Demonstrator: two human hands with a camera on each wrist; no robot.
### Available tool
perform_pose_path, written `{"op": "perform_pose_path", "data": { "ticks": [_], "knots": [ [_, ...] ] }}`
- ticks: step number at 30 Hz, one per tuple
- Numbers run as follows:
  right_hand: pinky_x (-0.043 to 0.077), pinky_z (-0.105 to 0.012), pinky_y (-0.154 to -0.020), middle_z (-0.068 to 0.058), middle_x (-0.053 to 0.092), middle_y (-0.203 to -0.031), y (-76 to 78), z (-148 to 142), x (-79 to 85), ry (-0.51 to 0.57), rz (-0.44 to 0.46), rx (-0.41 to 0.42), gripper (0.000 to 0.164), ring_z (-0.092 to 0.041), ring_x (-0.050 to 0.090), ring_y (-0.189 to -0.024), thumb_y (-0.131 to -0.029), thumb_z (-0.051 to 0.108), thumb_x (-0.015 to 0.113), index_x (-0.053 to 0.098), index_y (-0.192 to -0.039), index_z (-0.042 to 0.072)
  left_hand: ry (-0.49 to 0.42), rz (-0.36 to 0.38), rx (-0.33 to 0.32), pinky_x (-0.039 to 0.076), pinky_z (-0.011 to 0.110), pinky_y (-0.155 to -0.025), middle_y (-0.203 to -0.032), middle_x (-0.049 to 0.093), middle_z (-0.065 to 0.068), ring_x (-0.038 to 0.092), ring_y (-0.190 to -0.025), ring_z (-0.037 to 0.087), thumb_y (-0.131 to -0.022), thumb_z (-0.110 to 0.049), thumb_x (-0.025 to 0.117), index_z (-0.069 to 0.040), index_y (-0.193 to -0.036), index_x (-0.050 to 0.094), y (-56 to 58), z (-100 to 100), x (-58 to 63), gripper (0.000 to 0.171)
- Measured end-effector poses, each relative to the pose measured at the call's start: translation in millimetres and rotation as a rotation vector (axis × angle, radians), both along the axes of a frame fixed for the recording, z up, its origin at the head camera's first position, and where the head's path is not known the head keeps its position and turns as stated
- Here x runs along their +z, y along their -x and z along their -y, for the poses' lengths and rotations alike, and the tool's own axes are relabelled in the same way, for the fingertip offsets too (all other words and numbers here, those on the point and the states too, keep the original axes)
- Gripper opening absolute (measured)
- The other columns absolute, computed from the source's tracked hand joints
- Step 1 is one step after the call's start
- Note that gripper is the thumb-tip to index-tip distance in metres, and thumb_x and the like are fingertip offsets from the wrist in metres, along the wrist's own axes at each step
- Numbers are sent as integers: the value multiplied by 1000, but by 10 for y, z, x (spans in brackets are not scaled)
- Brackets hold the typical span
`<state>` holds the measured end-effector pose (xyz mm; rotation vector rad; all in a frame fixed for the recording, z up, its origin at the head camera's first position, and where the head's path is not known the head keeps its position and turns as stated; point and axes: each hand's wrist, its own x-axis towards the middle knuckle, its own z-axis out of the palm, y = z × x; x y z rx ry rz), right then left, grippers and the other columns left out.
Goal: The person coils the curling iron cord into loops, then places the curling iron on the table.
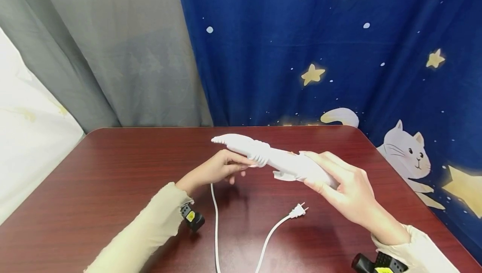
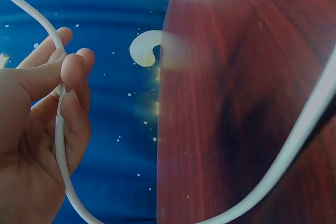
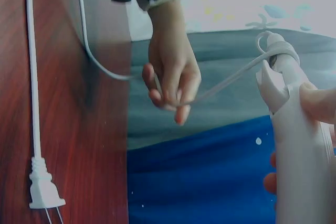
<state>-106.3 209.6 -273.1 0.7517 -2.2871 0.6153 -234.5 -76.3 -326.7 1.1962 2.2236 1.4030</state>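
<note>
A white curling iron (image 1: 288, 162) is held up over the table, tilted with its ridged, tapered end to the upper left. My right hand (image 1: 350, 185) grips its right end, thumb on the near side. Several turns of white cord (image 1: 259, 152) wrap round the body near the tapered end, and a small lever (image 3: 274, 90) sticks out beside them. Below these turns, my left hand (image 1: 222, 166) pinches the cord (image 2: 60, 150) between thumb and fingers. In the right wrist view a stretch of cord runs from the left hand (image 3: 176, 66) to the iron.
On the dark red table (image 1: 150, 151) lies a white two-pin plug (image 1: 297, 211), its cord running off the near edge of view. More cord hangs from the left hand. Grey and blue star-patterned curtains (image 1: 263, 55) stand behind the table. Black cameras (image 1: 193, 218) sit on both wrists.
</note>
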Motion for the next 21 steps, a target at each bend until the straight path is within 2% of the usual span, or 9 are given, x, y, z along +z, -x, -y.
{"op": "perform_pose_path", "data": {
  "ticks": [3, 6, 8, 9, 10, 12, 15, 17, 21],
  "knots": [
    [37, -18, -61, 12, 60, -100, -16, 5, -3, -6, 35, 43, 53, -2, 50, -77, -73, 18, 75, 59, -123, 20, 49, -76, 59, 46, 31, -45, -65, 63, 1, 56, -45, 18, -90, -4, 55, 2, -100, 67, 55, 14, 23, 17],
    [37, -16, -61, 14, 59, -100, -16, -8, -4, -13, 54, 87, 52, -1, 49, -76, -73, 17, 75, 59, -122, 20, 8, -132, 77, 44, 26, -42, -68, 65, 2, 56, -50, 15, -84, 1, 54, 1, -93, 67, 140, 54, 35, 16],
    [36, -15, -61, 15, 59, -100, -14, -22, -7, -13, 70, 113, 52, 0, 49, -76, -73, 15, 75, 59, -122, 20, -22, -195, 77, 43, 24, -45, -70, 66, 1, 56, -56, 13, -76, 0, 54, -2, -89, 70, 209, 80, 37, 20],
    [36, -15, -61, 15, 59, -100, -13, -28, -9, -13, 74, 129, 53, 0, 49, -75, -72, 14, 75, 59, -122, 20, -46, -216, 83, 43, 25, -46, -73, 66, 1, 55, -58, 13, -75, 0, 56, -2, -86, 70, 240, 85, 42, 18],
    [36, -14, -61, 15, 59, -100, -10, -34, -11, -17, 73, 145, 53, 0, 49, -75, -72, 14, 75, 59, -122, 20, -52, -230, 108, 43, 24, -47, -74, 66, -1, 54, -60, 11, -75, -3, 59, -4, -84, 71, 264, 93, 46, 15],
    [36, -14, -60, 15, 59, -99, -3, -41, -16, -20, 77, 186, 53, 1, 49, -74, -72, 12, 75, 59, -122, 19, -7, -269, 188, 42, 23, -49, -66, 64, -6, 51, -60, 8, -77, -15, 67, -10, -74, 72, 299, 105, 65, 8],
    [36, -13, -60, 16, 58, -98, 9, -46, -26, -41, 84, 242, 52, 1, 49, -72, -72, 11, 74, 59, -122, 19, 56, -285, 296, 39, 23, -49, -56, 59, -10, 47, -56, 6, -76, -31, 75, -16, -63, 69, 333, 118, 106, 20],
    [36, -12, -60, 17, 57, -97, 14, -49, -33, -56, 92, 275, 52, 2, 48, -71, -73, 12, 74, 59, -122, 19, 61, -281, 292, 40, 24, -52, -59, 61, -7, 49, -57, 8, -77, -29, 75, -14, -66, 70, 361, 131, 135, 19],
    [36, -11, -61, 17, 57, -97, 6, -57, -46, -101, 102, 324, 52, 3, 48, -72, -74, 13, 73, 58, -123, 19, 33, -253, 187, 45, 24, -62, -78, 67, 0, 56, -68, 13, -83, -15, 68, -6, -86, 72, 404, 152, 204, 10]
  ]
}}
